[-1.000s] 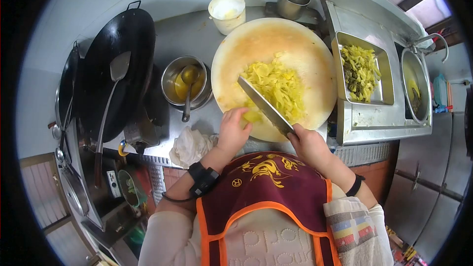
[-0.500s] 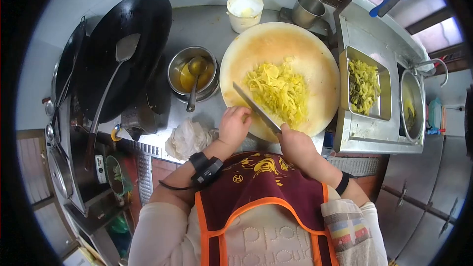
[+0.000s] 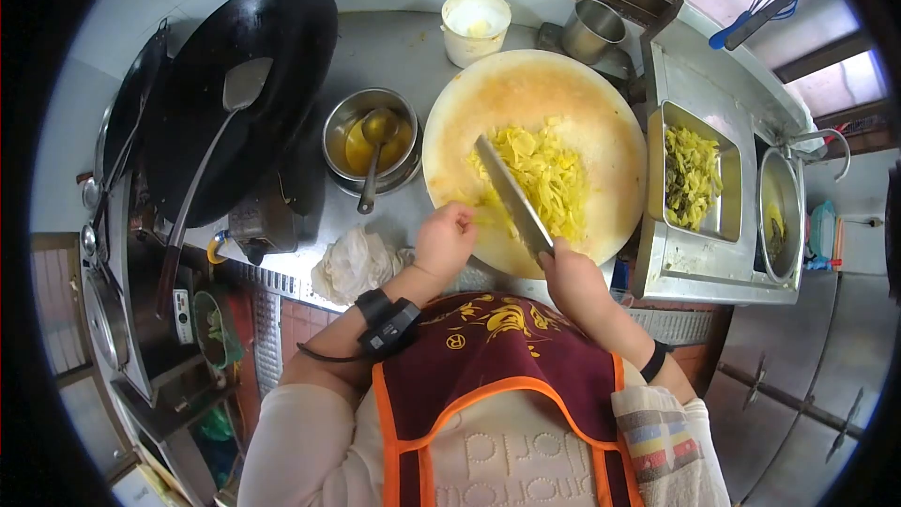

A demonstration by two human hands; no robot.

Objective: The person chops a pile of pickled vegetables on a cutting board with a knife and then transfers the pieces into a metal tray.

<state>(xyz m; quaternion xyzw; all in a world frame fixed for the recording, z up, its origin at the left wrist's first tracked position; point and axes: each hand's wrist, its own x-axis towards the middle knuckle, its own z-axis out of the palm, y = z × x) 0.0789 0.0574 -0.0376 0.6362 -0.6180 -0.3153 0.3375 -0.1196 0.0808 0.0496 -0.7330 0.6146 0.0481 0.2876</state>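
Note:
My right hand (image 3: 574,280) is wrapped round the handle of a kitchen knife (image 3: 516,195). Its long blade slants up and left across the yellow chopped vegetable (image 3: 549,169), covering some of it. The pile lies on a round, stained cutting board (image 3: 615,145). At the board's lower left edge is my left hand (image 3: 445,242), with the fingers curled in a pinch. Loose yellow bits touch or lie beside its fingertips, left of the blade; what is between the fingers is hidden.
Left of the board stand a steel pot (image 3: 340,136) with a ladle (image 3: 374,155) in yellowish liquid, a crumpled white cloth (image 3: 355,265) and a black wok (image 3: 300,47). Behind is a white tub (image 3: 477,49). To the right sits a metal tray (image 3: 732,183) of chopped vegetable.
The knife has shifted right, away from my left hand, and its blade now stands steeper over the pile. Yellow bits show between the blade and my left fingertips. The camera view has moved slightly.

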